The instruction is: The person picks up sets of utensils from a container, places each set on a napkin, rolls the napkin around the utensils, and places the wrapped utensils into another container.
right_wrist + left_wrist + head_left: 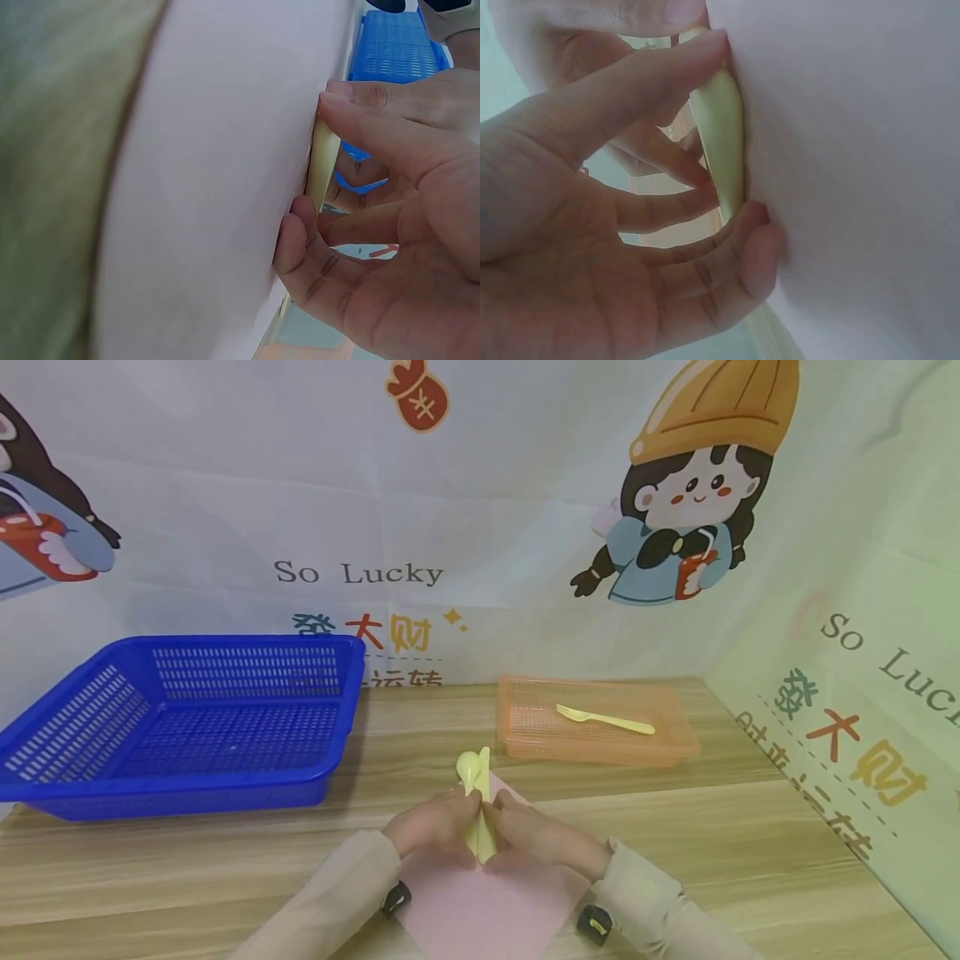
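Note:
A pale yellow plastic spoon (pixel 468 767) and a matching knife (pixel 483 777) lie side by side on a pink sheet (pixel 487 914), spoon to the left. My left hand (pixel 437 823) holds the spoon's handle from the left, its thumb at the near end. From the right, my right hand (pixel 538 837) grips the knife between thumb and fingers. Both hands meet over the handles and partly hide them. In the left wrist view a pale handle (pixel 724 135) shows between thumb and fingers; in the right wrist view the handle edge (pixel 322 157) appears likewise.
A blue plastic basket (pixel 187 793) stands on the left of the wooden table (pixel 750 860). An orange basket (pixel 525 750) with a yellow fork (pixel 611 721) in it stands at the back right. A printed cloth (pixel 487 510) hangs behind the table.

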`<state>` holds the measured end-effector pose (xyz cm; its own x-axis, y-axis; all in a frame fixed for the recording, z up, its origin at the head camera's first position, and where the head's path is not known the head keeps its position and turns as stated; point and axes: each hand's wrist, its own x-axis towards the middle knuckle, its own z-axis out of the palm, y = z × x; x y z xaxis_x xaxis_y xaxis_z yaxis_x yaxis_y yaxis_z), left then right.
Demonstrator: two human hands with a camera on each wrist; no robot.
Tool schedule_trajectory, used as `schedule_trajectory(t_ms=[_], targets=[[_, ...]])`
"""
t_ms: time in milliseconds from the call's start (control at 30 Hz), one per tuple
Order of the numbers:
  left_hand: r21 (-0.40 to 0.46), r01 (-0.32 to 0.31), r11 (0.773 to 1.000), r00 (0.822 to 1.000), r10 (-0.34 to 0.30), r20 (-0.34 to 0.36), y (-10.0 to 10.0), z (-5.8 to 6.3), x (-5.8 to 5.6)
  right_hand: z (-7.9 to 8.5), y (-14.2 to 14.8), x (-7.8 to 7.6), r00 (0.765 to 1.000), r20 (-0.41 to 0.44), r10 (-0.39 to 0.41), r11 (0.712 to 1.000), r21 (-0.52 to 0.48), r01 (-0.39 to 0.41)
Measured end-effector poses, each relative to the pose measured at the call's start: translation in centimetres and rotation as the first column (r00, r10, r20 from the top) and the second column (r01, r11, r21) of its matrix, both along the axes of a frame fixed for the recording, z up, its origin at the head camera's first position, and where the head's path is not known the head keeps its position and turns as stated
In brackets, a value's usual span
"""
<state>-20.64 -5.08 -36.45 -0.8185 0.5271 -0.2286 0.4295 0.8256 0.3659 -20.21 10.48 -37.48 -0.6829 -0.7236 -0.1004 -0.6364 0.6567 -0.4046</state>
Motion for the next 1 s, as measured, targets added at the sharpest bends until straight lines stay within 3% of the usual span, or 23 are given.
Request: schedule_trajectory(t_ms=[233,467,667,733,833,900,1000], targets=[[0.017,-0.003,1.0,1.0,0.002,0.022,-0.1,0.2,0.0,-0.1,0.3,-0.3,1.0,0.017,-0.022,0.999,-0.028,0.023],[0.132,-0.027,0.991,0.993,0.011,0.12,-0.5,0.5,-0.5,0.2,0.9,-0.7,0.994,0.106,-0.012,0.992,-0.123,0.025],[0.06,-0.04,0.997,0.988,0.03,0.154,-0.5,1.6,-1.0,0.8,1.6,-1.2,0.991,0.13,0.009,0.989,-0.148,0.011],[0.071,-0.015,0.997,0.993,0.006,0.12,-0.4,2.0,-1.3,1.0,1.9,-1.5,0.99,0.141,-0.018,0.987,-0.158,0.04],[0.177,0.06,0.982,0.998,-0.063,0.008,0.0,2.1,-1.8,1.4,2.5,-1.9,0.991,0.122,-0.051,0.978,-0.196,0.075],[0.273,0.123,0.954,0.99,-0.101,-0.093,0.4,2.0,-2.2,1.8,3.0,-2.3,0.99,0.106,-0.09,0.963,-0.243,0.113],[0.384,0.173,0.907,0.973,-0.096,-0.211,1.2,1.9,-2.9,2.5,3.5,-2.9,0.989,0.044,-0.142,0.933,-0.329,0.148]])
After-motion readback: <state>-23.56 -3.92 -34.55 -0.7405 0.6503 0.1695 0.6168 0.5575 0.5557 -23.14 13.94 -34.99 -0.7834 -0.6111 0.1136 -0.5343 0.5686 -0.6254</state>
